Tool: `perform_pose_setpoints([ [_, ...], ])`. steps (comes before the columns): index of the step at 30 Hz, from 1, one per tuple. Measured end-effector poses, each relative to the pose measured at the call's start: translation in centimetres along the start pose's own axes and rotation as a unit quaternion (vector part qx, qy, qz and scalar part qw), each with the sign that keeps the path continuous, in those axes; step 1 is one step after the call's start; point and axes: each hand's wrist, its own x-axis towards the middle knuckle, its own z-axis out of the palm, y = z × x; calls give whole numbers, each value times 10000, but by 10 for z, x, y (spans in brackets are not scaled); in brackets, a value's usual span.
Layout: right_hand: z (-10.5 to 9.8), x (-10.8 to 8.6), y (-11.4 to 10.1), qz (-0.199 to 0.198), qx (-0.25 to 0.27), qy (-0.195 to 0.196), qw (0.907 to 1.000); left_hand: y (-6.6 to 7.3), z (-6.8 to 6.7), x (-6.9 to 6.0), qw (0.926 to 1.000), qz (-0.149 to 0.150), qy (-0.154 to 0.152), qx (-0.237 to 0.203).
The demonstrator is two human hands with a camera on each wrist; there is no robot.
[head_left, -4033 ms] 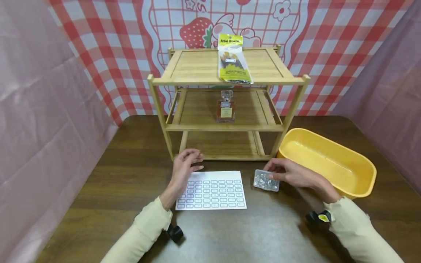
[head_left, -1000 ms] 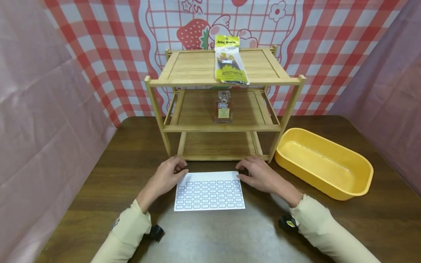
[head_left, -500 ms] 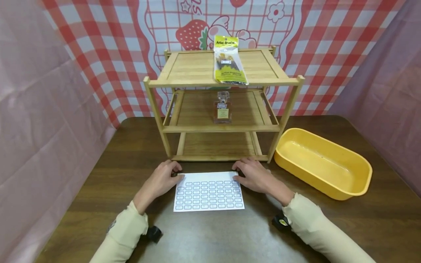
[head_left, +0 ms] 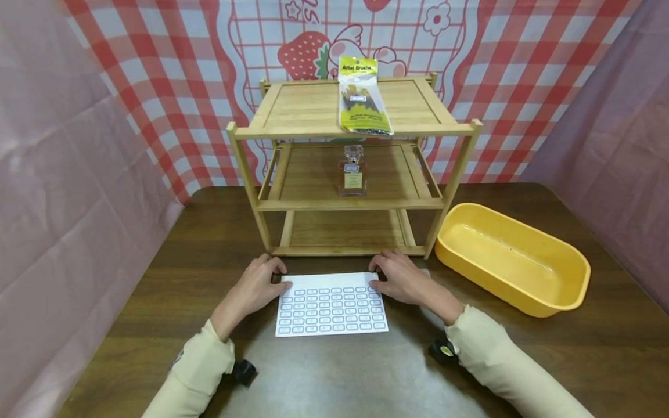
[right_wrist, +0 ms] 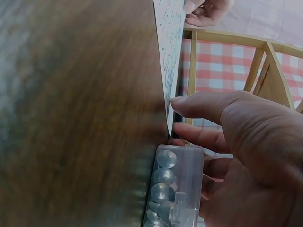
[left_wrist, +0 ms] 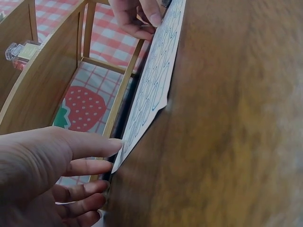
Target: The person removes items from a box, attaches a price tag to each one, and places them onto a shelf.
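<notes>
A white sheet of small blue-bordered labels point(head_left: 330, 312) lies on the table in front of the wooden rack. My left hand point(head_left: 255, 288) pinches its far left corner, thumb on top and index finger at the edge. At the far right corner my right hand point(head_left: 405, 280) does the same with thumb and forefinger. Close beside the right fingers, in the right wrist view, stands a clear plastic box point(right_wrist: 162, 193) holding several round silvery pieces. The head view shows only slivers of that box behind the right hand and wrist.
The three-tier wooden rack point(head_left: 351, 204) stands just behind the sheet. A pack of artist brushes point(head_left: 360, 110) lies on its top tier, and a perfume bottle point(head_left: 352, 177) stands on the middle one. To the right sits a yellow plastic tub point(head_left: 514, 255).
Four seconds ago my right hand held the clear box; it has let go and moved left to the sheet's corner. My left hand has shifted to the other corner. Little differs since half a second ago.
</notes>
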Motion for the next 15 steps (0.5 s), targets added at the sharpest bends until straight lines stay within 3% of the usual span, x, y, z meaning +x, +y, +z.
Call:
perform_pose_setpoints([
  [15, -2, 3, -4, 73, 105, -47, 9999, -2, 2, 2, 9997, 4, -29, -222],
])
